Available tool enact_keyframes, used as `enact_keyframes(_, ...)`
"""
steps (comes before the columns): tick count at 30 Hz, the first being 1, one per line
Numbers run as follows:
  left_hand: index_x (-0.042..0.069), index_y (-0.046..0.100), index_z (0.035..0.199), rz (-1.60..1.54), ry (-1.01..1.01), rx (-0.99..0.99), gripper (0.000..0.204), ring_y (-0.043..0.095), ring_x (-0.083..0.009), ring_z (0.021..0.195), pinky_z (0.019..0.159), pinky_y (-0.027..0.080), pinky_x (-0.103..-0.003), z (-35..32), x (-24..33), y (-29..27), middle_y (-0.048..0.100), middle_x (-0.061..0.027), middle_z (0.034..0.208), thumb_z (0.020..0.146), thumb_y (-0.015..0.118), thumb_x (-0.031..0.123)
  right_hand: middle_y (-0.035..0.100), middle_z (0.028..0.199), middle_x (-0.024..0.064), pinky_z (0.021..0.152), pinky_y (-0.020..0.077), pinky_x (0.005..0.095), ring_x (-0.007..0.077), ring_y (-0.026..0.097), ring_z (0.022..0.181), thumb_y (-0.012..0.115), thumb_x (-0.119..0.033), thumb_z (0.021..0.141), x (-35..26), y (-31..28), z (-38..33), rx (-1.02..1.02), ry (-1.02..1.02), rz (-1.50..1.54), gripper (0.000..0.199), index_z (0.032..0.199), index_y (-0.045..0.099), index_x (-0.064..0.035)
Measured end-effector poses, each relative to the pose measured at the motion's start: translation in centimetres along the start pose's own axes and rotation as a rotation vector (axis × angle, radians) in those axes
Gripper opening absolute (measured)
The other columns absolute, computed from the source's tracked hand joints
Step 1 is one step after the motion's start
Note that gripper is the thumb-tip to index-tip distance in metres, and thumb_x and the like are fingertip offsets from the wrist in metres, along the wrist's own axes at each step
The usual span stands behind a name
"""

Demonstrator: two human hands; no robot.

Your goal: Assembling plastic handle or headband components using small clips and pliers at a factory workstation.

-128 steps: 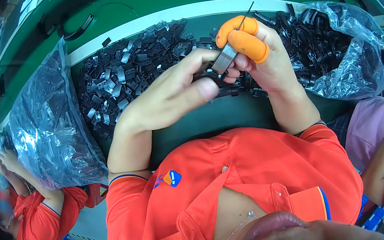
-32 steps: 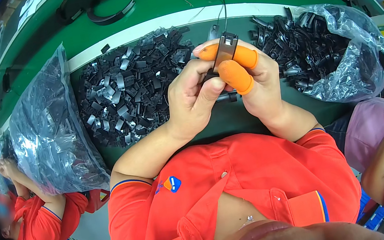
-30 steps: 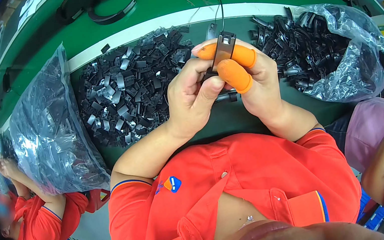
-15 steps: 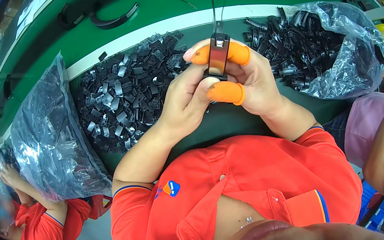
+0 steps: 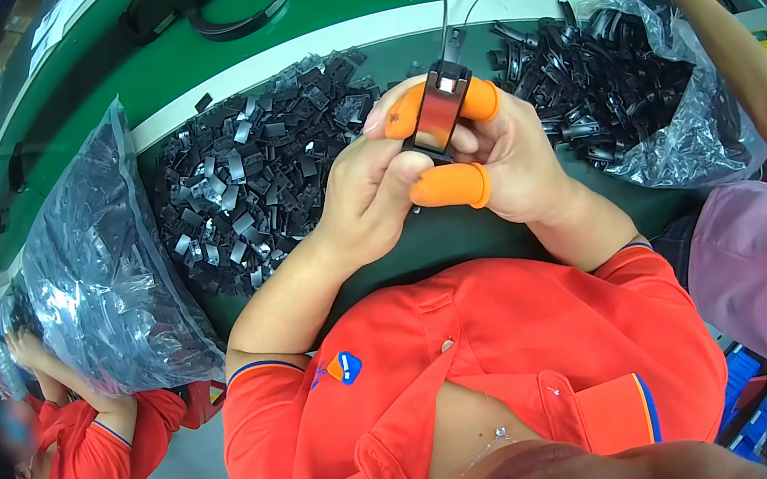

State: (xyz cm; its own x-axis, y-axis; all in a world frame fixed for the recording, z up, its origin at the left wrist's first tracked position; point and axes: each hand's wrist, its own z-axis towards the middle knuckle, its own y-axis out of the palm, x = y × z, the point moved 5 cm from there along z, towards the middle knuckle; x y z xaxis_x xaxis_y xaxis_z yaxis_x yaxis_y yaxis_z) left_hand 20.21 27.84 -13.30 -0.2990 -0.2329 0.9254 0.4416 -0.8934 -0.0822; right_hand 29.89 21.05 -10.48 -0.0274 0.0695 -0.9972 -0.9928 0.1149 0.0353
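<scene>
Above the green worktop (image 5: 504,231), between a heap of flat bits (image 5: 241,177) and a heap of curvy bits (image 5: 572,91), the left hand (image 5: 358,195) and right hand (image 5: 525,160) curl closed around a shiny black piece (image 5: 441,113), with a worker in red (image 5: 94,450) far left.

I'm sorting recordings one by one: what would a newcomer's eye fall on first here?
Bright orange finger covers on the right hand, mid-picture, stand out first, close to a glossy black piece the left hand also holds. The red shirt filling the lower middle comes next. Beyond the hands, a heap of small black plates lies to the left and a pile of curved black parts to the right.
</scene>
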Motion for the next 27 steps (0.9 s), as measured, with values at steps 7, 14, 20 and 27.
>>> enact_keyframes(7,-0.002,0.051,0.110,-0.127,-0.086,-0.103,0.066,0.058,-0.0274,0.093,0.082,0.044,-0.033,0.0,1.5,0.0,0.057,-0.0162,0.103,0.069,0.068,0.047,0.062,0.102,0.0138,0.095,0.0397,0.0366,0.0262,0.060,0.094,0.068,-0.012,0.072,-1.4,0.1,-0.7,0.132,-0.480,-0.545,0.035,0.100,0.058,0.0050)
enact_keyframes(14,0.001,0.064,0.084,0.185,-0.052,0.168,0.047,0.062,-0.0259,0.077,0.067,0.050,-0.031,-1.0,2.2,1.0,0.062,-0.0108,0.086,0.061,0.077,0.039,0.063,0.095,0.0146,0.094,0.0412,0.0441,0.0270,0.061,0.089,0.068,-0.011,0.069,-0.7,0.7,-0.7,-0.042,-0.485,-0.314,0.029,0.091,0.059,0.0046)
enact_keyframes(20,0.002,0.061,0.095,-0.127,-0.217,-0.017,0.055,0.061,-0.0243,0.084,0.070,0.050,-0.030,0.4,2.0,1.3,0.062,-0.0099,0.091,0.060,0.078,0.041,0.063,0.098,0.0096,0.089,0.0433,0.0417,0.0242,0.060,0.091,0.071,-0.019,0.067,-1.8,0.3,-0.1,-0.065,-0.611,-0.532,0.033,0.093,0.061,-0.0013)
enact_keyframes(27,0.004,0.059,0.091,0.204,-0.092,0.002,0.040,0.059,-0.0217,0.079,0.074,0.046,-0.032,0.8,2.2,1.0,0.061,-0.0066,0.086,0.068,0.073,0.034,0.063,0.096,0.0181,0.094,0.0402,0.0456,0.0300,0.060,0.094,0.063,-0.018,0.074,0.0,0.5,-0.1,-0.017,-0.633,-0.428,0.035,0.095,0.057,0.0082)
